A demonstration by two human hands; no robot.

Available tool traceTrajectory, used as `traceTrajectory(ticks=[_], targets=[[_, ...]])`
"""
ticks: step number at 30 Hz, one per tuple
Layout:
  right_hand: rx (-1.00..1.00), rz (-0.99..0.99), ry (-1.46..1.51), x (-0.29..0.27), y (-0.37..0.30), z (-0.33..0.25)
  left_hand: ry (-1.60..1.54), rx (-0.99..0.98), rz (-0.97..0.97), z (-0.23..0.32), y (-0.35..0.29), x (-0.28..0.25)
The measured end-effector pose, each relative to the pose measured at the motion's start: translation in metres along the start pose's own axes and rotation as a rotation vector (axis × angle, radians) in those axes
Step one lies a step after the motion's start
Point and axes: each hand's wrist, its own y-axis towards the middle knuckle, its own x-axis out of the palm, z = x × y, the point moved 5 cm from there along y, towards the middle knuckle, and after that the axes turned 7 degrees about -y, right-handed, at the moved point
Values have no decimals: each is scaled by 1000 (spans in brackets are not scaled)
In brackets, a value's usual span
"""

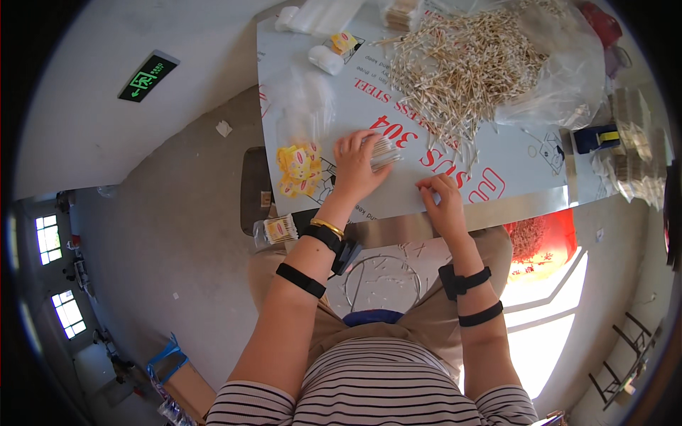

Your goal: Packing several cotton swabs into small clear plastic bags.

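My left hand (356,165) rests on the metal tabletop, its fingers and thumb curved round a small bundle of cotton swabs (384,152). To its right, near the table's front edge, my right hand (445,201) is closed, thumb and index tip close together. Whether anything small sits between them I cannot make out. A large heap of loose cotton swabs (462,64) spreads over the far part of the table. Yellow printed labels (298,169) lie left of my left hand, beside clear plastic bags (307,106).
A clear plastic sheet (561,85) lies against the heap's right side. A filled swab pack (280,228) sits below the table's left front corner. Packed bundles (632,149) stand at the right. Below the table is a red bag (543,245). A white roll (327,59) lies far left.
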Motion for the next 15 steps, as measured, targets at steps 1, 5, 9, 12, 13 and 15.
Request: traceTrajectory(ticks=[1,5,9,12,13,15], targets=[[8,0,8,0,0,0,-6,29,-25,4,-2,0],[27,-7,34,1,0,2,-61,38,-70,12,-16,0],[47,-25,19,-1,-4,3,-99,3,-65,18,-27,-8],[40,-13,-2,2,-6,5,-110,-50,39,13,-39,-16],[-2,17,-44,5,-5,0,-121,-80,78,7,-45,-17],[-48,45,-88,11,-1,-7,-133,-112,119,-2,-55,-15]])
